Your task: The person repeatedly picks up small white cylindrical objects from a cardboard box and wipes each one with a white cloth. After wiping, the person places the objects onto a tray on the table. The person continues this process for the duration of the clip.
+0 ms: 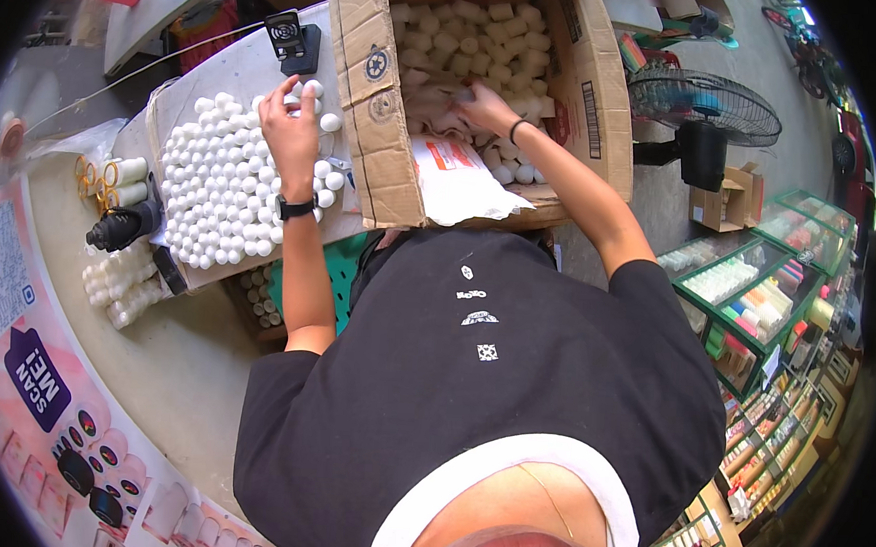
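Many white round-topped candles [220,180] stand packed together on the table to my left. My left hand [291,128], with a black watch on its wrist, is raised over their far right part. Its thumb and fingers are apart, and white candles show behind them. A large cardboard box [391,174] stands before me, holding a heap of cream-white candles [487,42]. Inside it, my right hand [487,109] pinches crumpled clear plastic [436,102] lying over the heap; its fingertips are partly hidden. A white plastic bag with red print [450,177] lies at the box's near edge.
A black device [290,39] stands at the table's far end. Bundled candles [121,287] and a black pump-like object [122,227] are at the left. To the right are a black fan [703,113], a small open carton [728,199] and green-framed display cases [757,283].
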`<action>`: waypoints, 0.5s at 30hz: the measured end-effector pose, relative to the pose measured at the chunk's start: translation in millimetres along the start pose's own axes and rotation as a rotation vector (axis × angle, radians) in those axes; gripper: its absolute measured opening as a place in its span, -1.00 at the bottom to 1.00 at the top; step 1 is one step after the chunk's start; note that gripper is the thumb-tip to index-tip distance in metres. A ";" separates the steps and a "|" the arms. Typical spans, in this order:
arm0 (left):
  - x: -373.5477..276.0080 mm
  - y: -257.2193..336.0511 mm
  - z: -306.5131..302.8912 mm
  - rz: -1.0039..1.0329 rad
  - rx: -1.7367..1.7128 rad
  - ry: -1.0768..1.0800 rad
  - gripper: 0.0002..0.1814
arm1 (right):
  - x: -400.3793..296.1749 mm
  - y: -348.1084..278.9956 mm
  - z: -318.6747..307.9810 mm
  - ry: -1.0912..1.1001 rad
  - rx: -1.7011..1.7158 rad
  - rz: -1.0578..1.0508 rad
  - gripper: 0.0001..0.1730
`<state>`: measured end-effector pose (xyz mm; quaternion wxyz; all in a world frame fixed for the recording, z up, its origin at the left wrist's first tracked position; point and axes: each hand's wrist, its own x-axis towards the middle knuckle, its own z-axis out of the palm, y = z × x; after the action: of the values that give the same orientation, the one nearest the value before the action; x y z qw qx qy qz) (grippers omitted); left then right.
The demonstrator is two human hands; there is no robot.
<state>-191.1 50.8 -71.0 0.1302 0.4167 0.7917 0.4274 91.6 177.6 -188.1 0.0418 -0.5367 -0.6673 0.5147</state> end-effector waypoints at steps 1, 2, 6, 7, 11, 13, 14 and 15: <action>-3.7 20.8 -4.5 0.024 -0.039 -0.002 -0.67 | -7.7 -5.2 -8.7 0.011 0.031 0.018 -0.31; -8.1 44.1 -8.3 0.050 -0.080 -0.004 -0.68 | -14.6 -11.7 -17.5 0.024 0.063 0.036 -0.37; -26.0 91.9 0.1 0.251 -0.238 -0.123 -0.76 | -47.1 -44.0 -42.1 -0.070 0.610 -0.078 -0.59; -30.0 98.9 5.4 0.301 -0.293 -0.206 -0.76 | -59.8 -59.0 -47.3 -0.067 0.662 -0.099 -0.59; -44.4 130.1 34.0 0.325 -0.418 -0.508 -0.68 | -102.6 -107.6 -58.1 -0.021 0.755 -0.214 -0.51; -42.9 134.3 42.7 0.609 -0.302 -0.501 -0.59 | -115.5 -116.6 -60.7 -0.013 0.664 -0.381 -0.44; -42.5 135.3 42.1 0.595 -0.365 -0.562 -0.57 | -123.6 -122.4 -65.5 -0.018 0.571 -0.389 -0.39; -41.0 138.5 38.8 0.588 -0.428 -0.626 -0.55 | -129.3 -120.7 -69.5 -0.044 0.543 -0.418 -0.39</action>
<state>-68.0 81.0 8.3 0.3189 0.6956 0.4570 0.4534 106.9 136.9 -3.0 0.2732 -0.3464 -0.6022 0.6654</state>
